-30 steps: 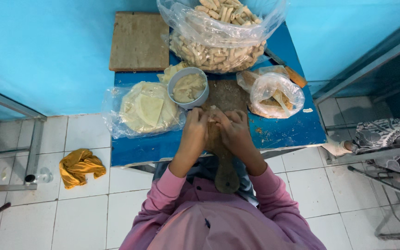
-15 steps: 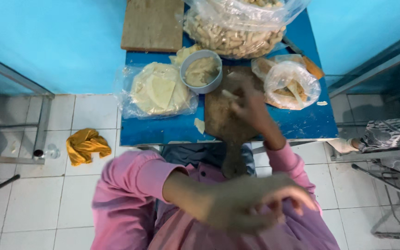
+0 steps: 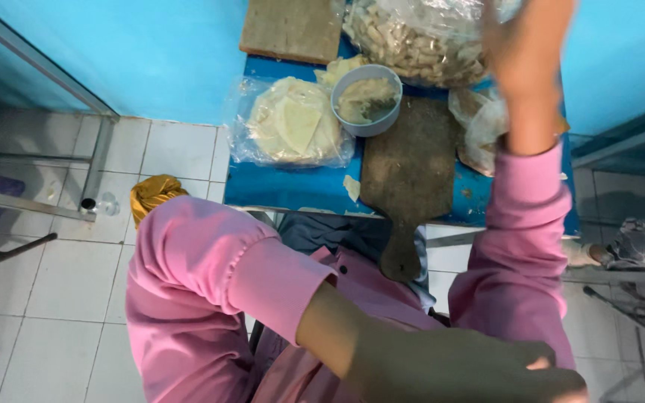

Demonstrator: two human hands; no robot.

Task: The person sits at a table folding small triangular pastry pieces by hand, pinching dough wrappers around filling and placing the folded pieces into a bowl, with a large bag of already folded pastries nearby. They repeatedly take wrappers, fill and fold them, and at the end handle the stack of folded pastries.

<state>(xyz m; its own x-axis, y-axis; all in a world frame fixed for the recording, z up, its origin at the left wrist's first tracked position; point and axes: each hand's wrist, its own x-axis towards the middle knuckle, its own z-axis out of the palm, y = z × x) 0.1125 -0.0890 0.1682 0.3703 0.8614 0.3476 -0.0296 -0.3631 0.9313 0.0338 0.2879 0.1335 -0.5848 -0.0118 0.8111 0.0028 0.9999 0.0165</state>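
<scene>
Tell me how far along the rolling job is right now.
Done: the big clear bag at the table's far edge holds many rolled pieces. In hand: the right hand is raised at that bag, the paddle board lies bare, and the left hand is low by the body, too blurred to tell its grip. Left: a stack of wrappers and filling in the bowl.

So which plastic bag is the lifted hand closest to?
The big clear bag of pale rolled pieces at the table's far end. The right hand is raised right beside it; the bag of flat round wrappers lies farther left.
</scene>
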